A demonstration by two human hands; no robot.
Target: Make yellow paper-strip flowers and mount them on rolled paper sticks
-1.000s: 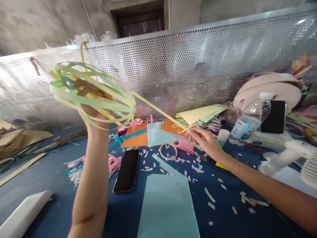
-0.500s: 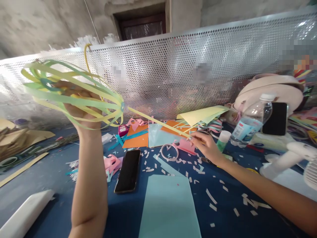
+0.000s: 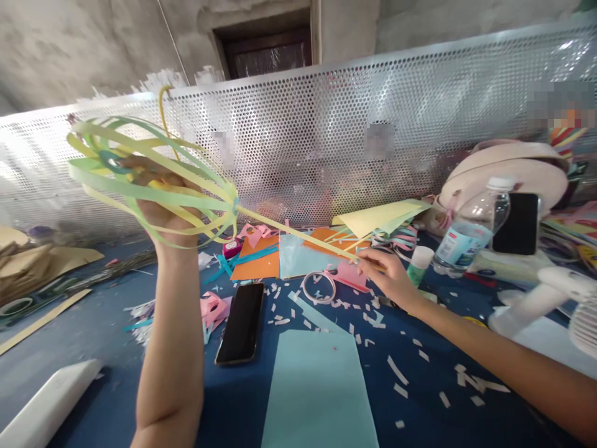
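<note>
A cage-like ball of green and yellow paper strips (image 3: 153, 198) is held up at the left, with a small blue disc at each end. My left hand (image 3: 165, 208) is inside it, fingers closed around part of it; the strips partly hide the grip. A long narrow yellow paper strip (image 3: 298, 233) slants down to the right, its upper end at the ball's right-hand disc. My right hand (image 3: 382, 274) pinches the strip's lower end between thumb and fingers. Whether the strip is attached to the disc, I cannot tell.
On the blue table lie light-blue paper (image 3: 319, 386), a black phone (image 3: 241, 322), orange sheets (image 3: 256, 261), a tape ring (image 3: 319, 287) and paper scraps. A glue stick (image 3: 420, 264), water bottle (image 3: 471, 230) and white fan (image 3: 550, 298) stand right. A perforated metal panel (image 3: 289, 124) rises behind.
My left hand and the paper ball have shifted to the right and slightly down. The ball's end disc now meets the strip's upper end. My right hand has barely moved.
</note>
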